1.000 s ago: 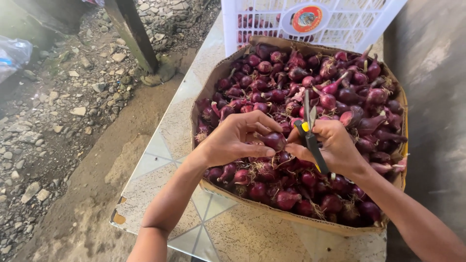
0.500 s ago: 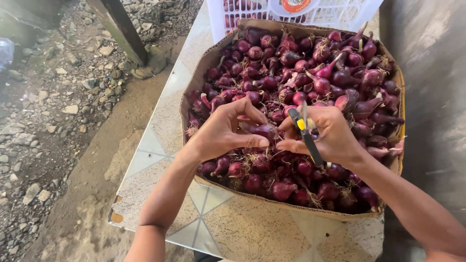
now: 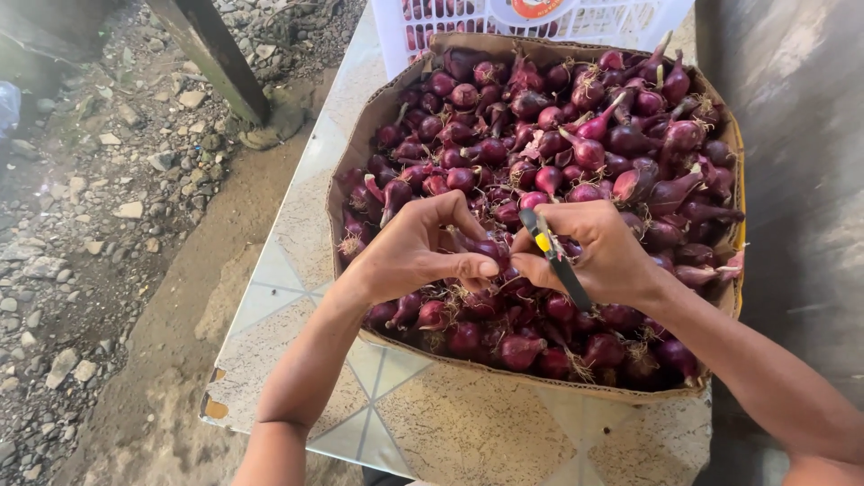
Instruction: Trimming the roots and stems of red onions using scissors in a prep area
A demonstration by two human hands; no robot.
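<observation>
A red shallot (image 3: 486,247) sits pinched between the thumb and fingers of the left hand (image 3: 418,252), just above the heap filling the cardboard box (image 3: 360,148). The right hand (image 3: 603,252), touching the left over the box's near half, grips a small knife (image 3: 556,261) (dark handle, yellow spot) with fingers curled tight. Behind the box stands a white plastic crate (image 3: 621,22); the box rests on a tiled table (image 3: 297,270).

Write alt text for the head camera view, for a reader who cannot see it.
Two bare hands work over a cardboard box heaped with red shallots: the left hand pinches one shallot, and the right hand holds a small knife with a yellow and black handle against it. The box sits on a tiled table, with a white plastic crate behind it.
</observation>
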